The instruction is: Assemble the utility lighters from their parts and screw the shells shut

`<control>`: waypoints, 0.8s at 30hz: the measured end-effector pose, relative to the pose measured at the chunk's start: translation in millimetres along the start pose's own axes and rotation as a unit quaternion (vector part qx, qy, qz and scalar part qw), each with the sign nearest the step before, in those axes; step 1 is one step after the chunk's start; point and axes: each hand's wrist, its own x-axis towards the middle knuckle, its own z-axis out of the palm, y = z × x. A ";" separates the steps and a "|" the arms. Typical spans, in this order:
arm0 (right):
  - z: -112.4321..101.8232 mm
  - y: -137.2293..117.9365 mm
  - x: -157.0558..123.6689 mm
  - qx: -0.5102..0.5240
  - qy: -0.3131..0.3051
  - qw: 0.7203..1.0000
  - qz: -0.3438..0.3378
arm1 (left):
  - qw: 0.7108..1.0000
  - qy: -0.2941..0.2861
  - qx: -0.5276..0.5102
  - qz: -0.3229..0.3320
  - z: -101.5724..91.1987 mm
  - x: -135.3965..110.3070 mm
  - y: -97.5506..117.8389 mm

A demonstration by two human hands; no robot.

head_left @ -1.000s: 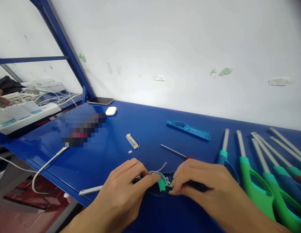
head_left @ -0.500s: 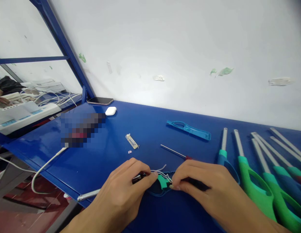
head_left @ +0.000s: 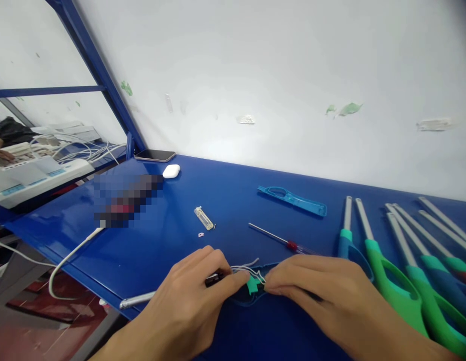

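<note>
An opened stick lighter lies across the table's near edge, its blue half shell [head_left: 248,303] facing up and its metal tube [head_left: 137,300] emerging to the left beneath my forearm. My left hand [head_left: 193,288] is closed over the lighter, thumb pressing beside a green trigger piece [head_left: 252,286]. A dark part [head_left: 213,279] shows under its fingers. Thin white wires [head_left: 260,276] loop over the trigger. At their right end, my right hand [head_left: 311,281] pinches with thumb and forefinger; the fingertips hide the exact contact.
Beyond the hands lie a red-handled screwdriver [head_left: 268,233], a loose blue shell half [head_left: 293,199] and a small clear plastic part [head_left: 203,218]. Several stick lighters [head_left: 396,291] line the right side. A phone [head_left: 155,156], white case [head_left: 171,171] and white cable [head_left: 67,258] sit left.
My right hand has shifted slightly, its fingertips now closer together at the wires, and more of the screwdriver's red collar shows. My left thumb has slid a little right over the trigger.
</note>
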 end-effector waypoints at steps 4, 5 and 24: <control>-1.9 -1.2 -1.3 -0.056 0.007 0.997 -0.052 | 1.000 -0.023 -0.017 -0.010 -6.9 3.0 6.3; -2.4 -1.7 -2.0 -0.065 -0.003 0.996 -0.054 | 0.999 -0.025 -0.022 -0.016 -8.5 3.9 7.6; -5.3 -1.0 -9.4 -0.084 -0.050 0.995 -0.023 | 0.999 -0.019 -0.038 -0.029 -8.9 5.7 12.4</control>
